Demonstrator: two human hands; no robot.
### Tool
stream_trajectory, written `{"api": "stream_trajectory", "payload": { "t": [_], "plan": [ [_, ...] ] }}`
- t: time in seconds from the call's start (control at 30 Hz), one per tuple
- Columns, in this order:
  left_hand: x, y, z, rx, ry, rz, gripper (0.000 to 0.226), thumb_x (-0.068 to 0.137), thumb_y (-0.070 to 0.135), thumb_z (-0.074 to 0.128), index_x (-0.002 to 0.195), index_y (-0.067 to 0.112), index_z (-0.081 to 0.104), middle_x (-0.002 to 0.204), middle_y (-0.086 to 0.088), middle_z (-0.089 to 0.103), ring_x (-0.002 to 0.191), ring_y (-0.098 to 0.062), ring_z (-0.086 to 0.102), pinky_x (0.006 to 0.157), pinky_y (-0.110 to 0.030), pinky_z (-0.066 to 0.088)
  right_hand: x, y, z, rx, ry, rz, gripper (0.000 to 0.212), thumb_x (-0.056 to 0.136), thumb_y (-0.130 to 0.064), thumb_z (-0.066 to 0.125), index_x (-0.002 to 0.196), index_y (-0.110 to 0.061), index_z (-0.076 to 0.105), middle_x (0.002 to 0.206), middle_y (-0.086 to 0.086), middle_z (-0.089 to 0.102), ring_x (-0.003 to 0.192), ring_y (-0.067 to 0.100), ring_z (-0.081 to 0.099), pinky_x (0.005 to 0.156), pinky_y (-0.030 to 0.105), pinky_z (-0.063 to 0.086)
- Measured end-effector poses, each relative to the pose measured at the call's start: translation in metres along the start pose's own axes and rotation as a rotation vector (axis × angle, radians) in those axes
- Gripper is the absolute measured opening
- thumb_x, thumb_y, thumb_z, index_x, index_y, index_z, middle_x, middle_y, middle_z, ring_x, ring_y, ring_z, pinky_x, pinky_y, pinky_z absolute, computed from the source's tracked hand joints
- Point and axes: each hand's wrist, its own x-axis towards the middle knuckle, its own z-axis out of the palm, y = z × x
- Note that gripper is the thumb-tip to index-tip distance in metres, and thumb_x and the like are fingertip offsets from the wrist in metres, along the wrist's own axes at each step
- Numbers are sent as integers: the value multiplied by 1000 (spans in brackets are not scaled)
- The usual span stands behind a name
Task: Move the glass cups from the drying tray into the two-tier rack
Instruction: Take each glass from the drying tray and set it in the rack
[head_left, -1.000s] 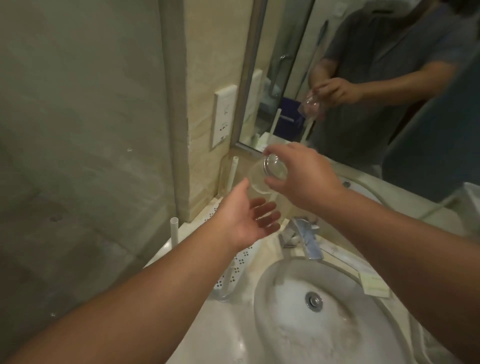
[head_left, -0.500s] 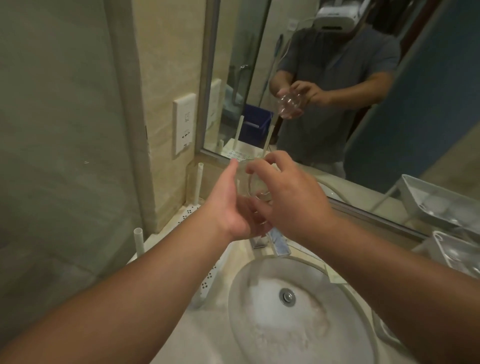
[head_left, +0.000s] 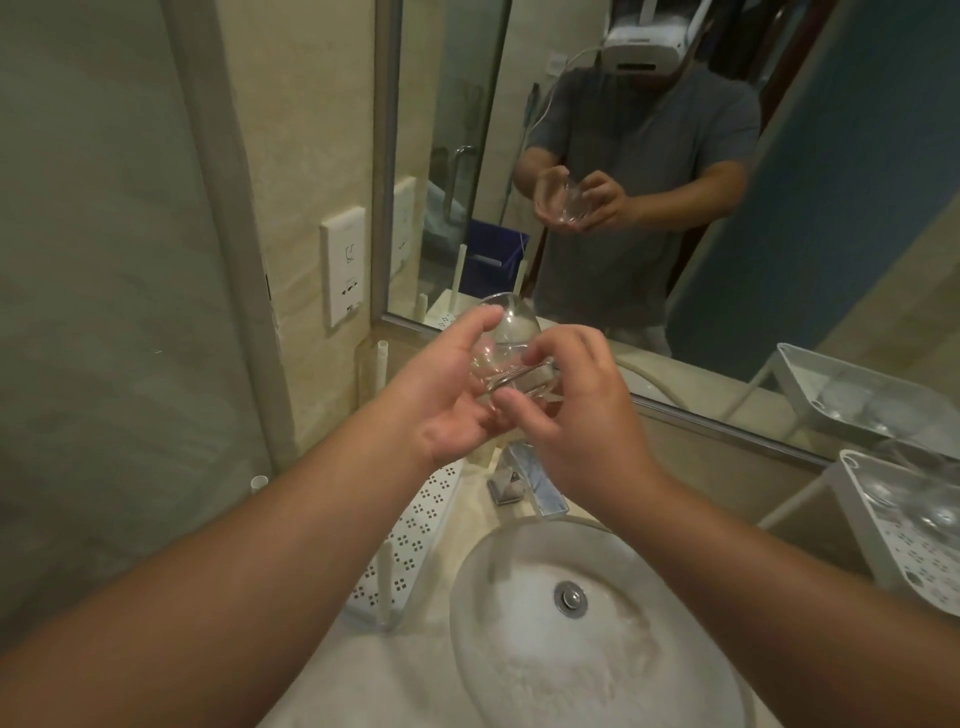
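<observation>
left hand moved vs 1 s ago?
Yes. The left hand has come up off the open palm under the glass cup and closed on its side, judged against the faucet below.

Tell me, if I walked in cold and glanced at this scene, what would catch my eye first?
Most likely the clear glass cup held up in the middle by both hands, the left hand cupping it and the right hand gripping its thick base. Behind them, the wall mirror repeats the same pose. Below sits the round white sink, with the perforated drying tray to its left and the white rack at the right edge.
</observation>
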Motion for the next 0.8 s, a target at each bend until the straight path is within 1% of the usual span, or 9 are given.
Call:
{"api": "stream_trajectory", "payload": {
  "t": [0.07,0.13,0.2,0.27,0.33,0.43,0.6,0.7,0.8],
  "plan": [
    [-2,1,3,38,-18,35,43,92,37,66,124,9,65,111,-15,73,94,-31,72,81,-37,58,1,1,1,44,39,35,32,83,-30,76,101,-31,49,108,-13,44,88,1,57,68,18,55],
    [-5,1,7,71,-10,80,39,92,29,67,125,9,63,117,-17,71,101,-35,72,78,-37,60,1,2,2,100,55,75,40,81,-29,77,102,-34,44,108,-10,48,91,5,60,68,21,56],
    [-5,-1,8,136,10,149,45,86,22,72,129,13,59,122,-15,69,103,-34,72,74,-36,60,3,2,1,153,66,121,50,79,-30,79,109,-37,39,110,-10,50,94,7,61,71,23,56],
    [-6,-5,9,214,5,224,56,80,18,77,132,21,55,122,-10,68,103,-29,71,76,-37,58,4,1,0,214,74,164,65,78,-30,81,123,-39,35,114,-13,50,93,6,63,74,25,58],
    [-7,-10,11,367,11,348,55,84,14,75,133,26,52,121,-6,67,107,-24,69,79,-34,56,6,0,-1,266,59,210,84,77,-27,82,138,-40,27,117,-16,49,93,2,63,76,25,58],
    [-5,-16,13,558,39,546,60,82,12,78,131,35,51,118,2,66,107,-13,67,88,-34,58,5,3,-4,279,50,211,98,73,-22,85,147,-38,22,124,-12,47,103,7,62,85,33,58],
    [-1,-24,21,579,-33,570,76,70,19,81,137,36,49,127,3,60,115,-15,65,96,-38,56,2,13,-13,264,83,227,92,74,-18,82,147,-34,29,127,-10,49,111,12,59,90,37,56],
    [5,-31,28,568,-95,545,73,80,9,80,141,32,47,131,2,58,123,-19,60,101,-40,53,-3,22,-22,253,93,249,86,75,-21,82,145,-35,33,129,-10,49,115,11,56,92,38,55],
    [12,-42,38,578,-136,506,71,81,10,79,141,30,48,130,4,60,123,-19,60,100,-38,54,-12,34,-35,224,126,262,85,74,-23,83,143,-34,35,130,-11,50,117,10,56,92,37,55]
  ]
}}
